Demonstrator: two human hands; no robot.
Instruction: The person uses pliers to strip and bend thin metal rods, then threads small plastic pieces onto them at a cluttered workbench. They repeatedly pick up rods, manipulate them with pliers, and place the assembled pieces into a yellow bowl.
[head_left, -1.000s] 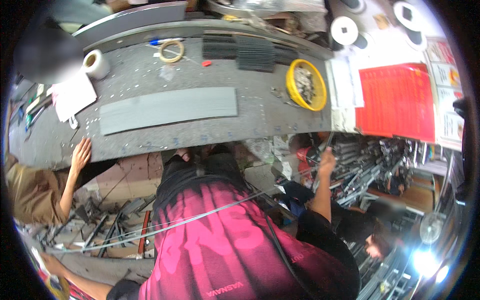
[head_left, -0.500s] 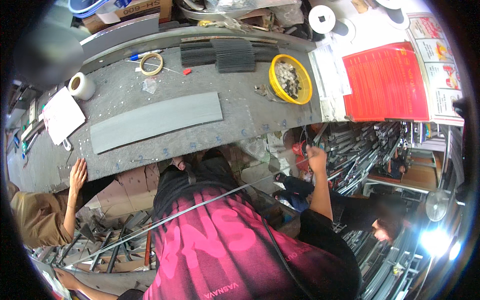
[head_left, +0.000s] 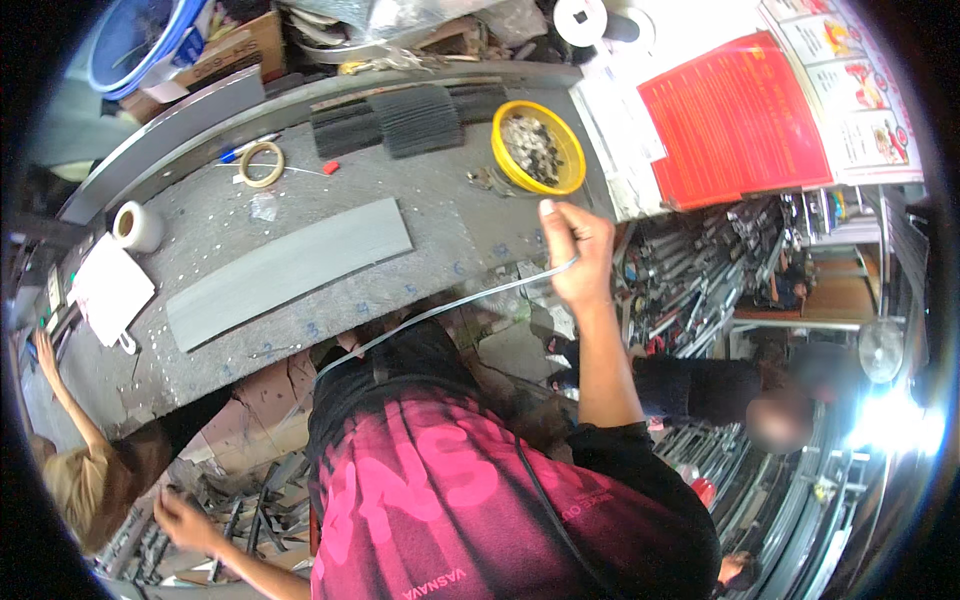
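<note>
My right hand (head_left: 583, 252) is closed in a fist over the table's front edge, just below the yellow tub (head_left: 574, 165), with the thumb pointing up. It grips one end of a long, thin, flexible grey strip (head_left: 450, 301). The strip bows down to the left across my waist, and its lower part is blurred and hard to follow. My left hand (head_left: 187, 522) is low at the left, over a rack of metal offcuts. Its fingers are smeared by motion and look partly bent. Whether the strip reaches it cannot be made out.
On the grey table (head_left: 450, 225) lie a flat grey panel (head_left: 290, 270), black ridged pieces (head_left: 415, 122), a tape ring (head_left: 261, 165) and a white roll (head_left: 138, 228). A co-worker's hand (head_left: 47, 355) rests at the far left. Metal profiles (head_left: 690, 270) fill the right side.
My right hand has risen toward the yellow tub with the strip. My left hand has come up and inward from the lower left. The strip now sags, and the co-worker's hand has moved farther left.
</note>
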